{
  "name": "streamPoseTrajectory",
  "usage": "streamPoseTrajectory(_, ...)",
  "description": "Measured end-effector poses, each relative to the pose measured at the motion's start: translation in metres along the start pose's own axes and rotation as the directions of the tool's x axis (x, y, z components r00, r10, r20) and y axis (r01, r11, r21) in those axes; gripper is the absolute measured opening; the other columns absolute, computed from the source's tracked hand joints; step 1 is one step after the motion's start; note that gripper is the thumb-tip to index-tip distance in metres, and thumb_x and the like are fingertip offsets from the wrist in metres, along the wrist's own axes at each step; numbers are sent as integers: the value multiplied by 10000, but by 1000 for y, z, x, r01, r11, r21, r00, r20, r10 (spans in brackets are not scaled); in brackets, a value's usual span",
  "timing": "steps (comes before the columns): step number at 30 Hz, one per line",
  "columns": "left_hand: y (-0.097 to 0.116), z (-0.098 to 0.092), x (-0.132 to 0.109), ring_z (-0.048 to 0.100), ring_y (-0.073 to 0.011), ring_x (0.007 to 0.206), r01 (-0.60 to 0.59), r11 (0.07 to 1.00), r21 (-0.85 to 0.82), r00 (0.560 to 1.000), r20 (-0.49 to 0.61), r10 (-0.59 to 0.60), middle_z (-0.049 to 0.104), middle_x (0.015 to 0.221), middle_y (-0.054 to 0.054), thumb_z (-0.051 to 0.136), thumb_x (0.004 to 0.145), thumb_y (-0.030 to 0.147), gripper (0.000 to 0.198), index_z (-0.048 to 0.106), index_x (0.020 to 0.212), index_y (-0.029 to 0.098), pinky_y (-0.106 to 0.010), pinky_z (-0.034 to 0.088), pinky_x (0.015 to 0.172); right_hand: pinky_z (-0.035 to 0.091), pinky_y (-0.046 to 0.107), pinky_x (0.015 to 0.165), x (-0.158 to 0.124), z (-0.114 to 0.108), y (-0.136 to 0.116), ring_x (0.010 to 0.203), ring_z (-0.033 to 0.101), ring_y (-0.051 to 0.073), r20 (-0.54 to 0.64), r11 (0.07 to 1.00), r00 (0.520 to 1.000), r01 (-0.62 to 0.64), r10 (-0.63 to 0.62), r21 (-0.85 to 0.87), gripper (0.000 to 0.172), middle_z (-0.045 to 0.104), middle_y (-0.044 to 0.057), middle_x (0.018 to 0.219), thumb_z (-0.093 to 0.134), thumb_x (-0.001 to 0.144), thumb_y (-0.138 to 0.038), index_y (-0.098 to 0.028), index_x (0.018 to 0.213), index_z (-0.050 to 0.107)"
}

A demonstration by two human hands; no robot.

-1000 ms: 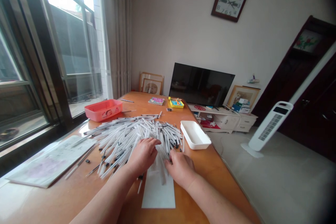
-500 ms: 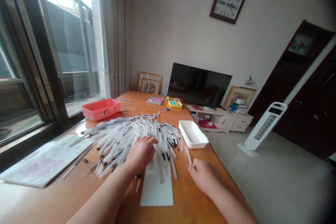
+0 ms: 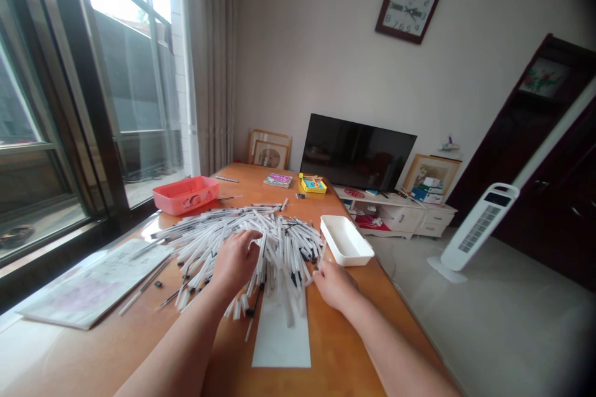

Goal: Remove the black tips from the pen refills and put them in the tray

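A wide heap of translucent white pen barrels (image 3: 279,232), mixed with black pen parts, spreads over the wooden table. My left hand (image 3: 236,258) lies over the near-left side of the heap, its fingers bent and apart from the thumb; the fingertips touch or hover just above the barrels. At the heap's right edge, my right hand (image 3: 336,285) is closed in a pinch, with a single pen barrel (image 3: 322,254) at its fingertips. Under the near side of the heap, a white sheet (image 3: 282,347) sticks out, with several barrels lying across its far end.
An oblong white tray (image 3: 347,257) stands beyond my right hand by the table edge. At the far left is a red plastic basket (image 3: 185,196). A booklet (image 3: 88,288) lies at left; a small book (image 3: 278,180) and a yellow box (image 3: 313,183) lie at the back.
My right hand has moved left and slightly away from me, up to the heap's edge. The left hand has shifted a little left and farther over the heap. The view has turned slightly left.
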State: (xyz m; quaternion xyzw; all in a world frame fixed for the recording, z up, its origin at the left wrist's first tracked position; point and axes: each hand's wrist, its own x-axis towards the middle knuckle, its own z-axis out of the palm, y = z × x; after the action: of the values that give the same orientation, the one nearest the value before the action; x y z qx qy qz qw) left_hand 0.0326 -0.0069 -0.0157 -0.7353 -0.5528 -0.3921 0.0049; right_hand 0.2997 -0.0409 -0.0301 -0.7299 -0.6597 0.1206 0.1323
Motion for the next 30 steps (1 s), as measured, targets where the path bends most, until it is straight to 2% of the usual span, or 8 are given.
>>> streamPoseTrajectory(5,-7,1,1,666,-235,1025,68,995,-74,995,-65,-73,733,1067,-42,473,865,208,286,685,1054,238,-366,499,922,257,262,563,3,3,7,726,577,169,-1,999,999,33,-33,41,199,664,40,841,532,897,-328,-211,739,556)
streamPoseTrajectory(10,-11,1,1,668,-227,1065,86,977,-194,983,-144,-115,739,1096,-46,483,869,228,292,689,1076,226,-367,498,973,269,245,560,-1,6,22,656,526,148,-3,991,998,55,-55,121,220,610,3,701,546,882,-297,-207,685,508)
streamPoseTrajectory(14,-8,-3,2,684,-218,1014,115,929,-351,935,-277,-220,750,1064,-59,499,865,243,279,698,1057,202,-371,506,958,253,246,526,-5,3,23,589,492,140,-2,980,998,55,-55,191,228,583,-12,653,517,897,-338,-216,704,519)
streamPoseTrajectory(18,0,-14,7,696,-208,949,154,854,-497,832,-401,-383,758,981,-61,527,852,254,245,692,1022,191,-352,524,875,276,243,536,-9,-3,6,619,516,142,-59,957,993,113,-100,267,216,607,-6,677,511,888,-341,-211,720,551)
streamPoseTrajectory(21,4,-23,9,695,-198,932,160,825,-543,779,-444,-443,752,961,-61,540,846,251,238,685,1023,189,-337,524,844,295,235,556,-17,-4,-15,650,538,142,-73,929,977,213,-200,303,163,628,-6,694,526,871,-320,-209,777,601)
streamPoseTrajectory(24,2,-33,8,695,-193,919,163,806,-569,747,-462,-477,746,955,-60,556,841,258,232,683,1021,185,-341,522,852,296,230,562,-31,-2,-37,648,552,140,39,910,944,305,-329,282,111,629,-17,678,559,838,-290,-220,827,644)
streamPoseTrajectory(27,-5,-46,0,696,-193,919,181,793,-582,726,-464,-507,746,955,-58,571,839,276,237,681,1028,185,-348,520,867,297,236,575,-45,1,-55,679,577,151,137,896,896,388,-422,217,136,662,-10,727,618,812,-335,-241,890,677)
streamPoseTrajectory(30,-15,-64,-17,697,-200,925,229,785,-576,706,-457,-541,750,958,-63,585,835,292,259,682,1050,183,-352,521,870,305,252,615,-53,3,-66,767,614,183,154,881,868,457,-472,123,182,707,14,818,653,788,-354,-255,937,689)
